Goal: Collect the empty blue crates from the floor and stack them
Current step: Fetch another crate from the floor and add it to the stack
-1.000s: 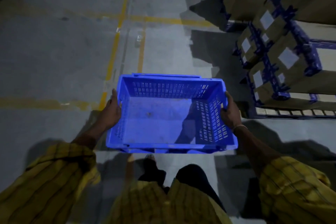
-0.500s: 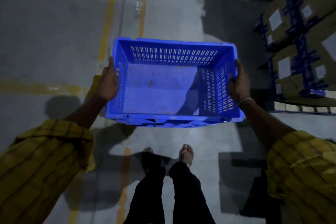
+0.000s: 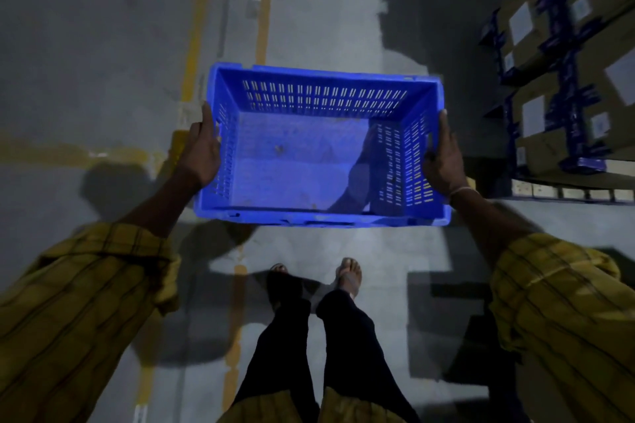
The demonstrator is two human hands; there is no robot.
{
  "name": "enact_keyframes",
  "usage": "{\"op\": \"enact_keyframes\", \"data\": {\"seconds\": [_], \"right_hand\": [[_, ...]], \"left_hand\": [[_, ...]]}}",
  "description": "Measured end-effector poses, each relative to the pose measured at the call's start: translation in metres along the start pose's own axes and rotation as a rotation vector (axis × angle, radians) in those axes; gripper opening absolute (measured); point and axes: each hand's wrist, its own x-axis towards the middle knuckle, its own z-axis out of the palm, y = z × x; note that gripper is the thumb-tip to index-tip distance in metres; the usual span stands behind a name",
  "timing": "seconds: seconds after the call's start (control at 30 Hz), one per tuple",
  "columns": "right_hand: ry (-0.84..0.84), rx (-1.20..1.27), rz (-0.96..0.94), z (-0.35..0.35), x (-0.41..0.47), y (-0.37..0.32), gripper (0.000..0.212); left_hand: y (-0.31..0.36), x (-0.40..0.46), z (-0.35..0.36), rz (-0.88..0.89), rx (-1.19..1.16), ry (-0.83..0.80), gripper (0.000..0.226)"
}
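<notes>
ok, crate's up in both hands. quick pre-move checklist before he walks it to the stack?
1. Left hand grips the left wall of the blue slotted plastic crate: ok.
2. Right hand grips the right wall: ok.
3. Crate empty: ok, only specks on its bottom.
4. Crate level: ok, roughly.
5. Grey concrete floor ahead free of obstacles: ok; stacked cardboard boxes stand off to the right.
6. Stack to place it on: cannot tell, not in view.
</notes>
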Motion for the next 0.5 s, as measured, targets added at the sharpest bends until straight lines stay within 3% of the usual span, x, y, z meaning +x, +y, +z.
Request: {"op": "enact_keyframes", "data": {"seconds": [0.17, 0.37, 0.5], "right_hand": [[0.025, -0.039, 0.030, 0.008, -0.020, -0.002, 0.093], [0.052, -0.121, 0.101, 0.022, -0.012, -0.006, 0.091], [0.013, -0.154, 0.012, 0.013, -0.012, 0.012, 0.093]], "left_hand": [[0.014, -0.017, 0.000, -0.027, 0.057, -0.023, 0.074], [-0.021, -0.004, 0.004, 0.019, 0.162, 0.033, 0.076], [0.004, -0.009, 0.005, 0.026, 0.155, 0.041, 0.072]]}}
